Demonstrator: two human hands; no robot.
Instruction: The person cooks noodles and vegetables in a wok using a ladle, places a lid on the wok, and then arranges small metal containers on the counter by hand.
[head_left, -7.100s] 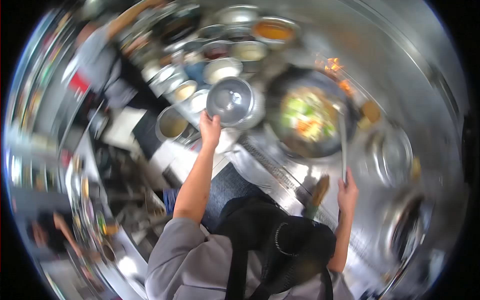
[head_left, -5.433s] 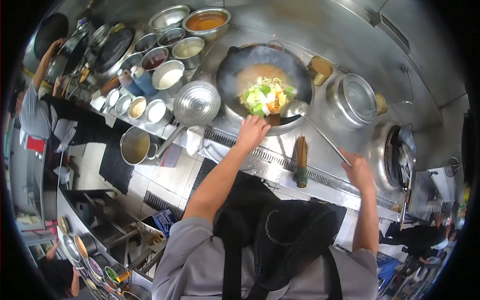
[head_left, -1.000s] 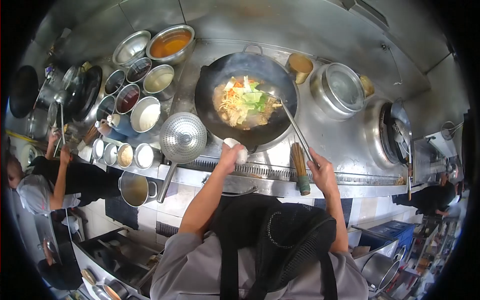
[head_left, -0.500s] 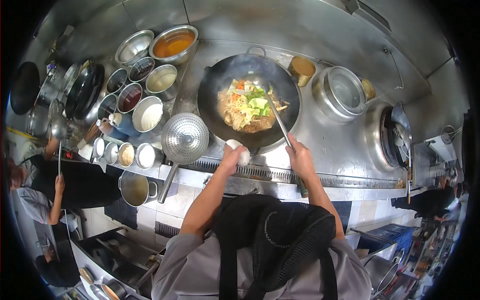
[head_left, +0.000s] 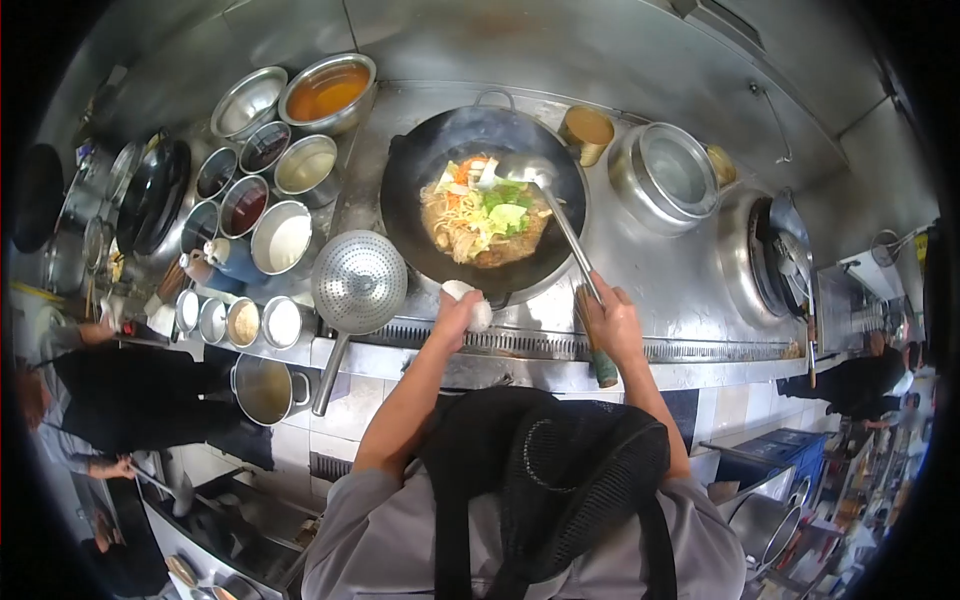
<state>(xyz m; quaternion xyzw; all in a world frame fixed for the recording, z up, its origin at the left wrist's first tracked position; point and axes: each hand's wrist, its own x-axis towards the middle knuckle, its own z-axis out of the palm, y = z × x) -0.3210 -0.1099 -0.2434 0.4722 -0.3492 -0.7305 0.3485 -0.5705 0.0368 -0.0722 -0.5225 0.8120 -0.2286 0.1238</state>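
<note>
Presently: food in the wok, ladle in the right hand

The noodles and vegetables (head_left: 488,222) lie in the wok (head_left: 408,200), ahead of and between both hands. The ladle (head_left: 568,228) reaches from the right hand (head_left: 617,322) to the far side of the food, its bowl tilted inside the wok. The right hand is closed around the ladle's handle; the left hand (head_left: 452,318) is narrowed on a white cloth (head_left: 481,316) at the near rim. Whether cloth and wok touch cannot be told. Step in hand, as judged: working the food with the ladle. A further stroke would call for a firm right grip and a steadied wok. Left of the left hand rests a perforated strainer (head_left: 360,280); beneath the right hand, partly hidden, is a brush (head_left: 602,368). Beyond the right hand, farther right, stands a metal pot (head_left: 625,180)
</note>
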